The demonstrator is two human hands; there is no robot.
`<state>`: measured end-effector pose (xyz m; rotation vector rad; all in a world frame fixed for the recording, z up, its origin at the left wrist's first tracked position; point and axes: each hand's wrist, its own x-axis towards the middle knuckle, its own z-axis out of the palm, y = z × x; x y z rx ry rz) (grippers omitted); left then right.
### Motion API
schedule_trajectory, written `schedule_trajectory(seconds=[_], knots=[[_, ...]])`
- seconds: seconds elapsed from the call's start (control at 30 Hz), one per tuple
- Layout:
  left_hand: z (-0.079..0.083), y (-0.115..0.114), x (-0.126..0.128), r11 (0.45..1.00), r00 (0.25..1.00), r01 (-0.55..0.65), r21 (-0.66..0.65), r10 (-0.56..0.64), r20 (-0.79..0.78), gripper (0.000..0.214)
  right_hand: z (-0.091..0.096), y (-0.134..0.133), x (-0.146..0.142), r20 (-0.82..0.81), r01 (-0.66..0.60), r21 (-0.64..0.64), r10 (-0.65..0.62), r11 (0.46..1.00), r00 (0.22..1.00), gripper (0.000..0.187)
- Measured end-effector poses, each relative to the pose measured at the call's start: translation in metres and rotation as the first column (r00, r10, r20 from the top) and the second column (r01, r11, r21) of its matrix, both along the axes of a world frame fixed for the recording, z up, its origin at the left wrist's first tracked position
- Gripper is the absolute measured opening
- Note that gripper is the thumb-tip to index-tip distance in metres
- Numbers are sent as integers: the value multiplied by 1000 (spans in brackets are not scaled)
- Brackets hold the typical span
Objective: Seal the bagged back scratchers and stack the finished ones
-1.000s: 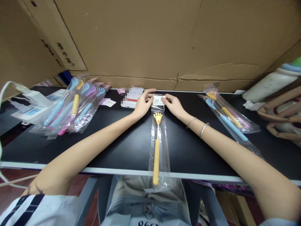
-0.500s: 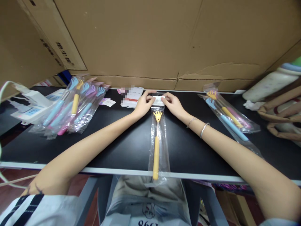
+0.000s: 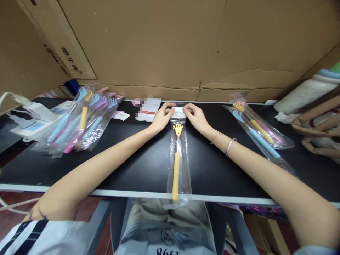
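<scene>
A yellow back scratcher [image 3: 175, 170] with a hand-shaped head lies in a clear plastic bag [image 3: 186, 170] in the middle of the black table, its handle end over the front edge. At the bag's top sits a white label card [image 3: 179, 113]. My left hand [image 3: 162, 118] pinches the card's left side between thumb and fingers. On its right side, my right hand [image 3: 195, 118] pinches the card the same way. The fingertips behind the card are partly hidden.
Several bagged back scratchers [image 3: 85, 120] lie at the left beside a power strip [image 3: 34, 129]. More bagged scratchers [image 3: 257, 131] lie at the right. A phone [image 3: 148, 110] and a small tag [image 3: 122, 115] lie behind; a bottle [image 3: 305, 94] and a brown paper bag [image 3: 316, 124] stand far right.
Both hands stay at the label card with almost no movement. The view has shifted very slightly.
</scene>
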<state>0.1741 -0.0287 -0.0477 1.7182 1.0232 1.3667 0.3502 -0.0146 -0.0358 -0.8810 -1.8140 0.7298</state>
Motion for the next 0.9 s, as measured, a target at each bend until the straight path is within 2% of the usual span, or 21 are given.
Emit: schedule_trajectory(seconds=[0.2, 0.53, 0.9], knots=[[0, 2, 1, 998, 994, -58, 25, 60, -87, 14, -1, 0, 0, 13, -9, 8, 9, 1000, 1000, 25], [4, 0, 4, 1000, 1000, -12, -28, 12, 13, 5, -3, 3, 1, 29, -50, -6, 50, 999, 998, 16], [4, 0, 3, 999, 1000, -7, -36, 8, 10, 4, -5, 6, 1, 52, -36, -24, 37, 999, 998, 25]])
